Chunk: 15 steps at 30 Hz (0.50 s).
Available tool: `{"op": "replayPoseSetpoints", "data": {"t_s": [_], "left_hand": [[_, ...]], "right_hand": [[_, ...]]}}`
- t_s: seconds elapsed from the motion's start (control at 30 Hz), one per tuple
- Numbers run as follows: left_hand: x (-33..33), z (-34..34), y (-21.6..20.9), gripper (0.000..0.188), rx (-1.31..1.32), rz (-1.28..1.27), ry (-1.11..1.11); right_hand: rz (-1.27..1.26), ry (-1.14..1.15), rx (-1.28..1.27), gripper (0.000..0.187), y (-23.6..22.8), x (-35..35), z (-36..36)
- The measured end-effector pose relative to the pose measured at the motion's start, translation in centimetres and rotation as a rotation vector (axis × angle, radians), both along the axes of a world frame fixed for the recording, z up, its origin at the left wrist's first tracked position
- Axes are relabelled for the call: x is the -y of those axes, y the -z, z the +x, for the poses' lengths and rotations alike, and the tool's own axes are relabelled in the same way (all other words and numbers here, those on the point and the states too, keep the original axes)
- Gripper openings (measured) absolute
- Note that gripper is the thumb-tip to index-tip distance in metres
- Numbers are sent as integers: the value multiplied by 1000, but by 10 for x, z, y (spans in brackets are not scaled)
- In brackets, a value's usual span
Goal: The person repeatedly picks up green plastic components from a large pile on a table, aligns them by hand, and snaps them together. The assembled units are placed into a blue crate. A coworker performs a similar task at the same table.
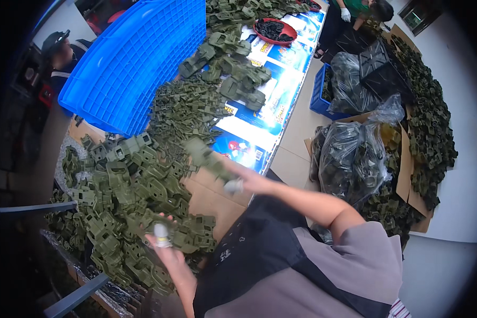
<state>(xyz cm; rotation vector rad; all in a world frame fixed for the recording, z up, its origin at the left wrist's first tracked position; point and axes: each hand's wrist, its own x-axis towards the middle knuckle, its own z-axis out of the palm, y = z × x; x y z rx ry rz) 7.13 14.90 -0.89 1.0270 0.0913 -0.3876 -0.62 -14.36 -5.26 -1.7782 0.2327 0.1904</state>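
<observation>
Head view: the right hand (244, 181), mid-frame, is pinching a motion-blurred green plastic part (202, 155) — a loose grip could drop it into the small green bits (185, 106) just above. The left hand (167, 249), lower left, is at the big green heap (119, 204); can't tell if it's gripping anything. A bump could slide that loose stack — messy. Container-wise, the red bowl (273, 42) up top holds black pieces (273, 29).
</observation>
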Motion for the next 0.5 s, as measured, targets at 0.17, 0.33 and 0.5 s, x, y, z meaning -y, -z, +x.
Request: {"op": "replayPoseSetpoints", "data": {"t_s": [0.17,0.33,0.5], "left_hand": [[42,-24,11,53,207,308,-220],[25,-26,3,41,115,448,-135],[14,-39,15,54,186,404,-279]], "right_hand": [[-168,-239,269,66,-54,-91,0],[-162,-361,206,66,-72,-90,3],[-233,-330,242,62,-73,-101,2]]}}
